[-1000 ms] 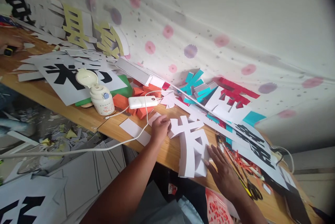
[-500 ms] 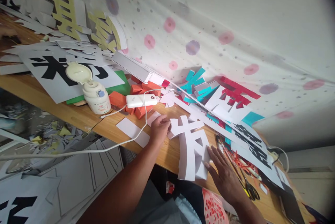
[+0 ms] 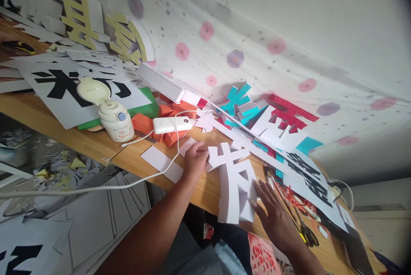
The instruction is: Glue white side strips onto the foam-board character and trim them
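Note:
A large white cut-out character (image 3: 236,180) lies flat on the wooden table (image 3: 205,189). My left hand (image 3: 195,160) rests at its upper left end, fingers curled and pinched on the tip of one stroke. Fingers stretched out flat, my right hand (image 3: 272,213) presses against the cut-out's lower right edge. A white strip of board (image 3: 161,163) lies just left of my left hand, under a white cable.
A white power bank (image 3: 169,124) sits on orange blocks (image 3: 173,110), with a cream lidded jar (image 3: 112,116) to its left. Teal, red and black cut-out characters (image 3: 276,121) lean along the flowered wall cloth. Scissors (image 3: 305,230) and red scraps lie right of my right hand. Offcuts litter the floor.
The view has drifted slightly right and down. Both hands stay on the white cut-out with hardly any movement.

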A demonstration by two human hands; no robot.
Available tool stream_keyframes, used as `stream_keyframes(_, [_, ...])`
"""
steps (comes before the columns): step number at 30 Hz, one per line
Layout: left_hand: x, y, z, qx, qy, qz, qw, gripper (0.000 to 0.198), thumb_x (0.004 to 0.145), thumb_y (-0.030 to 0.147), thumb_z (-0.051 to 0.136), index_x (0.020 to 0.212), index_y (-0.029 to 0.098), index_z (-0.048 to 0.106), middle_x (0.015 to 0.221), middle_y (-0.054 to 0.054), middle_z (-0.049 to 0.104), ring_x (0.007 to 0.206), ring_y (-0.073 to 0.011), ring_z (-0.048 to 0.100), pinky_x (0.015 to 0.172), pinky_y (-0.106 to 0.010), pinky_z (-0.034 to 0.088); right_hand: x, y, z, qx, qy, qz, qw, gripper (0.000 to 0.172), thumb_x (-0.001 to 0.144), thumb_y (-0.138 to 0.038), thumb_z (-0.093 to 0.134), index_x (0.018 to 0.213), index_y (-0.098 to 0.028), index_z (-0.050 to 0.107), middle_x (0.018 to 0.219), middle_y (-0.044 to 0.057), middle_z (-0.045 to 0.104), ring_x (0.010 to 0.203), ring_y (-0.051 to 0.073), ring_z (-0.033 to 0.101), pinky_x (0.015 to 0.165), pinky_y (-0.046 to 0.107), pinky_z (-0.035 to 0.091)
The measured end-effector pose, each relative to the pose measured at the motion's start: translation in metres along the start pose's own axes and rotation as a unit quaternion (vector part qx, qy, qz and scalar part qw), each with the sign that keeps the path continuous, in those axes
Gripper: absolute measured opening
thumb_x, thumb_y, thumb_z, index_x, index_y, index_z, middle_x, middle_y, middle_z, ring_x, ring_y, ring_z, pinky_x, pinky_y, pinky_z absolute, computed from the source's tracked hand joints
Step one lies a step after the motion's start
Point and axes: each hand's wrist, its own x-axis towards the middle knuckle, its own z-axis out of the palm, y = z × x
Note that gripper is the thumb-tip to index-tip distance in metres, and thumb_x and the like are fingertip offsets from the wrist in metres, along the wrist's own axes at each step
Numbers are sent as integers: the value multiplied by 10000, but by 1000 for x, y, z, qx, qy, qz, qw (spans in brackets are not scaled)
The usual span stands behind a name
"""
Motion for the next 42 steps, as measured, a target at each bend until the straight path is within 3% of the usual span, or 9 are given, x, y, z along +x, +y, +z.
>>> stream_keyframes(20, [5, -4, -4, 9, 10, 10, 1000, 635, 681, 191, 792, 1311, 153, 724, 761, 24, 696, 580, -142, 628, 509, -247, 468, -1, -1, -1, 7, -15, 12, 1000, 659, 1177, -570, 457, 1777, -317, 360, 1811, 81, 395, 1698, 401, 311, 1299, 713, 442])
stream_keyframes(32, [14, -16, -10, 48, 31, 66, 996, 467, 804, 229, 713, 1265, 163, 733, 875, -21, 740, 689, -161, 710, 575, -254, 549, -4, 6, 4, 30, -19, 7, 999, 676, 1171, -565, 488, 1785, -324, 342, 1810, 93, 394, 1691, 425, 318, 1305, 752, 406])
stream_keyframes(34, [15, -15, -11, 69, 42, 95, 992, 416, 839, 212, 689, 1250, 173, 740, 914, -39, 760, 755, -180, 742, 658, -291, 606, -3, 6, 4, 30, -18, 6, 999, 675, 1170, -562, 493, 1785, -328, 344, 1813, 90, 388, 1695, 425, 306, 1302, 753, 411])
stream_keyframes(36, [15, -15, -12, 98, 63, 134, 984, 382, 853, 162, 666, 1224, 192, 755, 1023, -68, 788, 915, -210, 775, 842, -361, 655, -3, 5, 3, 29, -18, 6, 999, 670, 1170, -556, 495, 1783, -330, 348, 1810, 88, 393, 1698, 420, 300, 1302, 754, 412])
stream_keyframes(39, [14, -13, -14, 144, 84, 193, 967, 392, 867, 93, 640, 1213, 219, 774, 1242, -103, 793, 1195, -264, 751, 1121, -480, 593, -2, 4, 3, 25, -15, 4, 1000, 664, 1171, -546, 500, 1780, -325, 356, 1807, 90, 398, 1699, 415, 298, 1300, 750, 417])
stream_keyframes(42, [11, -11, -16, 183, 86, 239, 950, 373, 914, 98, 626, 1227, 233, 779, 1329, -114, 781, 1290, -301, 721, 1195, -541, 551, -1, 3, 4, 24, -4, -6, 1000, 654, 1173, -531, 494, 1776, -311, 369, 1792, 99, 423, 1690, 414, 320, 1302, 747, 415])
